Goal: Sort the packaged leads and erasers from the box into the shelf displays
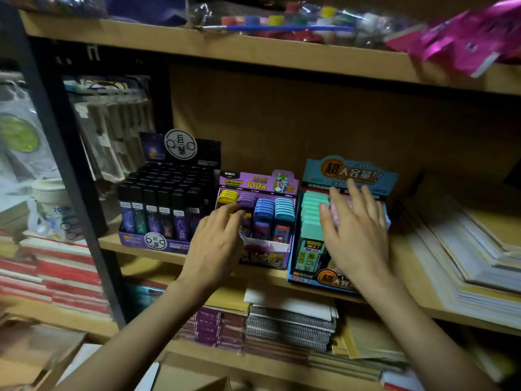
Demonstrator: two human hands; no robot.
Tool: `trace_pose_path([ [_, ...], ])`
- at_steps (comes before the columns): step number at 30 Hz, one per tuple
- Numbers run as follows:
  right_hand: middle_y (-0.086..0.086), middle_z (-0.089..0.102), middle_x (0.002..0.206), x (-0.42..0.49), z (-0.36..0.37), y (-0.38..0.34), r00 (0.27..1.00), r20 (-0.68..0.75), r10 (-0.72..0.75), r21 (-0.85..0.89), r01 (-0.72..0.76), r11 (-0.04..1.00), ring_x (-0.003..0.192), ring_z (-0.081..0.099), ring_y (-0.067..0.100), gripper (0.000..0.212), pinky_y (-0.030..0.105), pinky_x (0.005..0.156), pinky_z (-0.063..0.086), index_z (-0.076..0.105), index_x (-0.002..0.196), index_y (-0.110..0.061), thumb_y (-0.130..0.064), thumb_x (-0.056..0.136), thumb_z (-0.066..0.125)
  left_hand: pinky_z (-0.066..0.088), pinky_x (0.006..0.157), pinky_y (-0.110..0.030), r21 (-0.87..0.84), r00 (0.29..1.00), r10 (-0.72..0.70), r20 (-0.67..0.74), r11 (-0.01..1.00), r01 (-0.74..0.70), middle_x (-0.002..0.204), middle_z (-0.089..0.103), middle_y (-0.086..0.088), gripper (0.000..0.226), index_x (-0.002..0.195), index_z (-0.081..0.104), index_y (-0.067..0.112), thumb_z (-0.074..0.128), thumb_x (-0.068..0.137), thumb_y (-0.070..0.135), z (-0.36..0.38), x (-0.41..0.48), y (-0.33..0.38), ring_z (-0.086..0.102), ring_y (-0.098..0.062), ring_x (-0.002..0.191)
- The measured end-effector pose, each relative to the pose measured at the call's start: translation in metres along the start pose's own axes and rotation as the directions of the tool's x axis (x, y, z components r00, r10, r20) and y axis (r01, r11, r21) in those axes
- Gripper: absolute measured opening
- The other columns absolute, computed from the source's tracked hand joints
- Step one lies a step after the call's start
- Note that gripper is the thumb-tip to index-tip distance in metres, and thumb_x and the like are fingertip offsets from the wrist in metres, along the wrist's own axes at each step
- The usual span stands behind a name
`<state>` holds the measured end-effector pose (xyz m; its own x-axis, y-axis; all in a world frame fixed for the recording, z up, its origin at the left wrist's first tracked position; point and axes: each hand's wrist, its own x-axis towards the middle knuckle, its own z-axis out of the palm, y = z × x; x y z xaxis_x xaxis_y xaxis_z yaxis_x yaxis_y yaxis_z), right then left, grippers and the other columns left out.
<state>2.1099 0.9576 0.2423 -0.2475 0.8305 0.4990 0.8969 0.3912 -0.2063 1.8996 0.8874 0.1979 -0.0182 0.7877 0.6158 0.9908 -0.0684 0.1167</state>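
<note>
Head view: three lead displays sit side by side on the middle shelf. At the left is a black display, in the middle a purple display, and at the right a blue display.

All the packs stand upright with their long axis vertical and caps up. They sit in rows running from the shelf's front edge toward the back, with printed faces turned to the front.

The purple display holds four rows: yellow cases, purple cases, blue cases and light blue cases.

The left hand reaches into the front left of the purple display. Its fingers are lightly bent, with the tips at the purple cases. Whether its grip pinches a pack I cannot tell, as the thumb is hidden.

The right hand lies over the blue display with its grip apart. Its fingers are straight and spread across the pink packs, just beside the row of mint packs.
</note>
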Motion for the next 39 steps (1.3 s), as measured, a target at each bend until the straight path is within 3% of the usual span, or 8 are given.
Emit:
trace_pose_path([
  [4,0.004,0.028,0.154,0.005,0.009,0.014,0.982,0.18,-0.06,-0.061,0.072,0.996,0.143,0.02,0.021,0.061,0.04,0.117,0.016,0.032,0.146,-0.018,-0.05,0.097,0.015,0.051,0.081,-0.042,-0.053,0.998,0.065,-0.016,0.996,-0.066,0.118,0.061,-0.021,0.04,0.114,0.061,-0.004,0.065,0.075,0.0,0.002,0.003,0.029,0.062,-0.035,0.104],
  [7,0.001,0.03,0.153,0.008,0.004,0.025,0.986,0.14,-0.086,0.183,0.059,0.981,0.142,0.021,0.016,0.054,0.034,0.118,0.014,0.036,0.144,-0.017,-0.044,0.099,0.021,0.044,0.091,-0.037,-0.202,0.998,0.043,-0.052,0.978,-0.053,0.124,0.057,-0.017,0.038,0.122,0.056,-0.003,0.062,0.085,0.007,0.006,0.009,0.055,0.058,-0.032,0.11],
  [12,0.008,0.037,0.148,0.009,-0.007,0.068,0.962,-0.087,0.26,0.52,-0.179,0.835,0.136,0.032,0.019,0.044,0.027,0.111,0.022,0.042,0.14,-0.01,-0.029,0.101,0.032,0.023,0.108,-0.02,-0.448,0.998,-0.022,-0.06,0.894,-0.007,0.142,0.043,-0.01,0.047,0.137,0.043,0.004,0.04,0.098,0.029,0.009,0.02,0.094,0.037,-0.015,0.131],
  [16,0.005,0.035,0.15,0.006,0.008,0.077,0.985,0.048,0.167,0.506,-0.168,0.846,0.137,0.031,0.017,0.044,0.019,0.107,0.019,0.042,0.14,-0.007,-0.026,0.101,0.034,0.018,0.113,-0.022,-0.417,0.999,0.008,0.045,0.909,0.012,0.153,0.03,-0.007,0.05,0.144,0.033,0.007,0.04,0.1,0.03,0.02,0.024,0.105,0.028,-0.017,0.14],
  [26,0.001,0.028,0.153,0.005,0.004,0.082,0.991,0.063,0.121,0.557,-0.136,0.819,0.14,0.024,0.013,0.045,0.015,0.103,0.014,0.041,0.141,-0.011,-0.028,0.1,0.041,0.029,0.112,-0.029,-0.387,0.996,0.023,0.092,0.922,0.015,0.152,0.03,-0.004,0.052,0.145,0.031,0.01,0.041,0.099,0.033,0.004,0.025,0.096,0.033,-0.016,0.137],
  [30,0.004,0.031,0.151,0.001,-0.006,0.083,0.994,0.001,0.113,0.533,-0.096,0.84,0.138,0.029,0.017,0.047,0.023,0.105,0.021,0.039,0.142,-0.011,-0.028,0.098,0.045,0.037,0.103,-0.03,-0.372,1.0,0.013,0.025,0.928,-0.003,0.142,0.043,-0.006,0.043,0.137,0.043,0.008,0.047,0.097,0.026,-0.023,0.015,0.084,0.045,-0.019,0.126],
  [34,0.01,0.038,0.147,0.011,-0.008,0.081,0.966,0.137,0.222,0.534,-0.26,0.805,0.134,0.036,0.025,0.051,0.031,0.105,0.03,0.035,0.143,-0.008,-0.032,0.099,0.043,0.038,0.096,-0.024,-0.39,0.999,-0.028,0.036,0.92,0.04,0.133,0.048,-0.005,0.035,0.13,0.049,0.009,0.049,0.097,0.02,-0.034,-0.008,0.079,0.049,-0.018,0.12],
  [39,0.011,0.039,0.146,0.008,-0.011,0.081,0.957,0.229,0.179,0.534,-0.277,0.799,0.132,0.039,0.026,0.052,0.04,0.109,0.033,0.032,0.145,-0.01,-0.033,0.099,0.042,0.036,0.096,-0.022,-0.383,0.994,-0.076,0.079,0.918,0.101,0.134,0.048,-0.004,0.036,0.131,0.048,0.01,0.049,0.097,0.019,-0.041,-0.031,0.078,0.048,-0.015,0.12],
])
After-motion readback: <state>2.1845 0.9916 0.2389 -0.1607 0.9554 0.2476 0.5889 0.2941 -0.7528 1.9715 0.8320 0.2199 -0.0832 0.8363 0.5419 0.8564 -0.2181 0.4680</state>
